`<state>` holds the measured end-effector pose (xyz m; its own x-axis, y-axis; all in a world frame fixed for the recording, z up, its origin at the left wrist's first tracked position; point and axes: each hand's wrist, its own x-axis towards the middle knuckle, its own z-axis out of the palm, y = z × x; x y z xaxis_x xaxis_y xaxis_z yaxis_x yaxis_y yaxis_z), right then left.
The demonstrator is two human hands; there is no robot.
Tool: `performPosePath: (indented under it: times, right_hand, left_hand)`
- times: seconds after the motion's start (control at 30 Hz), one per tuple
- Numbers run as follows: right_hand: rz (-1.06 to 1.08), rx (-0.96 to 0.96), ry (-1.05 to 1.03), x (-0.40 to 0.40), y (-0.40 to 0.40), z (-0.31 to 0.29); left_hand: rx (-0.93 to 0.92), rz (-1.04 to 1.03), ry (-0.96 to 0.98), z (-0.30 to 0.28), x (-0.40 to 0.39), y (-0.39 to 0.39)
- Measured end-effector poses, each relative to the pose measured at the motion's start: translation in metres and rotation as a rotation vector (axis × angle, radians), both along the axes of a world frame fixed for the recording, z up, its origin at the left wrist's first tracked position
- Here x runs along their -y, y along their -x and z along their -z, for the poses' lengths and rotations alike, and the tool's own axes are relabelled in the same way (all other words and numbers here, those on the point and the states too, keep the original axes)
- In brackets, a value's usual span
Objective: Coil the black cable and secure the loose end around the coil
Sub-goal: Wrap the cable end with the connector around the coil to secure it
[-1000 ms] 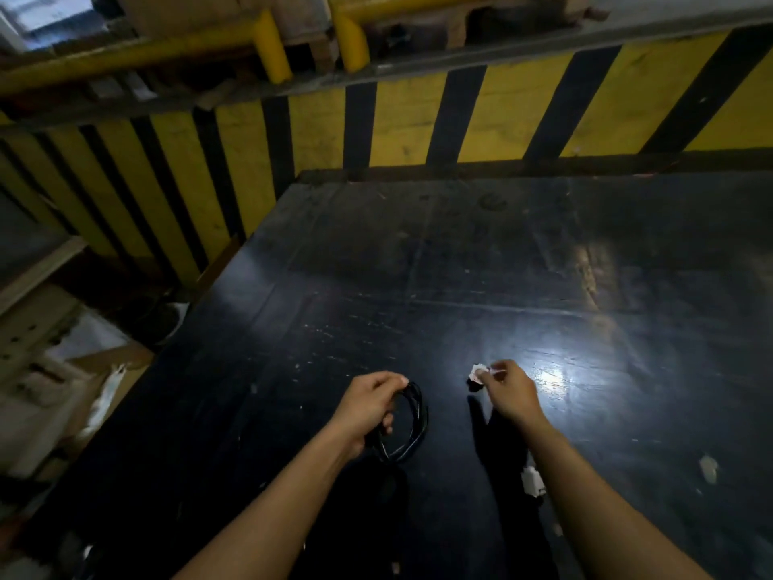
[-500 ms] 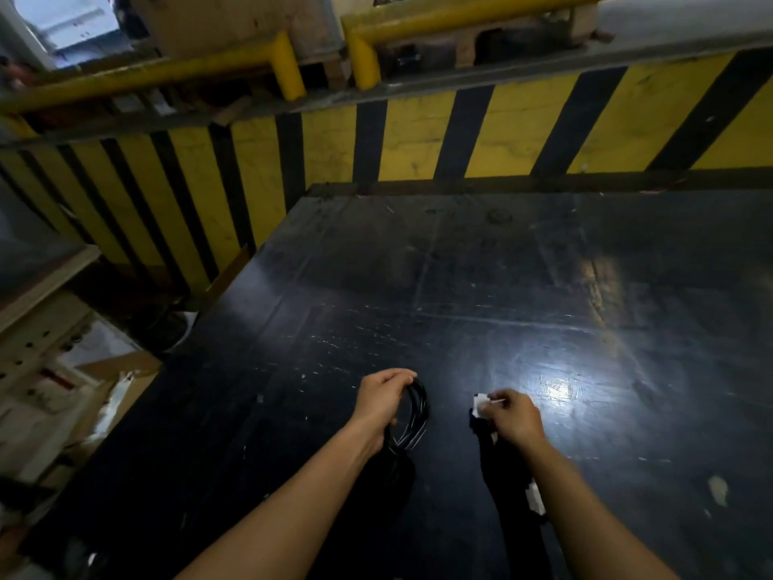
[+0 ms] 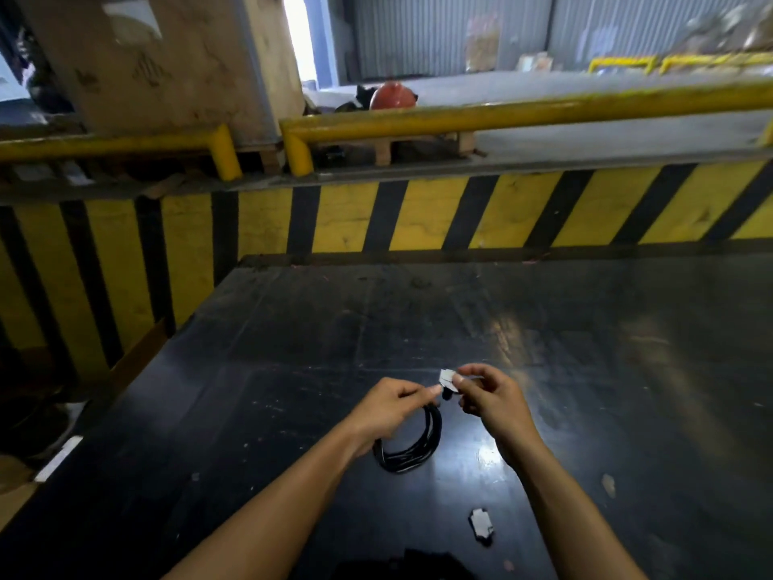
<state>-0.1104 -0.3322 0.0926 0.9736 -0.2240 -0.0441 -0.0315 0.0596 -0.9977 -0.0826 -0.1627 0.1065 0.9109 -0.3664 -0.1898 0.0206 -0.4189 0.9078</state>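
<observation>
cable coil [image 3: 412,447] top hidden under left hand [image 3: 387,412]; forearms cut off below

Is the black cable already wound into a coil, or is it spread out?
Coiled: the black cable hangs in stacked round loops from the left hand.

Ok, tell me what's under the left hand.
Under the left hand hangs the coiled black cable, above the dark glossy tabletop. The coil's upper part is covered by the hand.

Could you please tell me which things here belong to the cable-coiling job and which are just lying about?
Part of the job:
black cable coil
white tag at its loose end
left hand
right hand

Just lying about:
white scrap on the black table
yellow rail
red object
</observation>
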Motion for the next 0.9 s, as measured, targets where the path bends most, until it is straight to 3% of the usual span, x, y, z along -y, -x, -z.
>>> performPosePath:
  times: [0.37, 0.57, 0.77, 0.9]
  right_hand:
    - [0.087, 0.261, 0.177, -0.001, 0.026, -0.058]
    - [-0.098, 0.253, 0.254, 0.009, 0.040, -0.079]
    - [-0.159, 0.356, 0.506, 0.015, 0.046, -0.098]
    - [-0.038, 0.433, 0.688, 0.010, 0.040, -0.095]
  left_hand:
    - [0.088, 0.243, 0.120, -0.066, 0.010, 0.004]
    - [0.014, 0.268, 0.159, -0.079, 0.005, 0.007]
    - [-0.031, 0.328, 0.175, -0.092, 0.001, 0.012]
    - [0.007, 0.303, 0.186, -0.098, 0.001, 0.015]
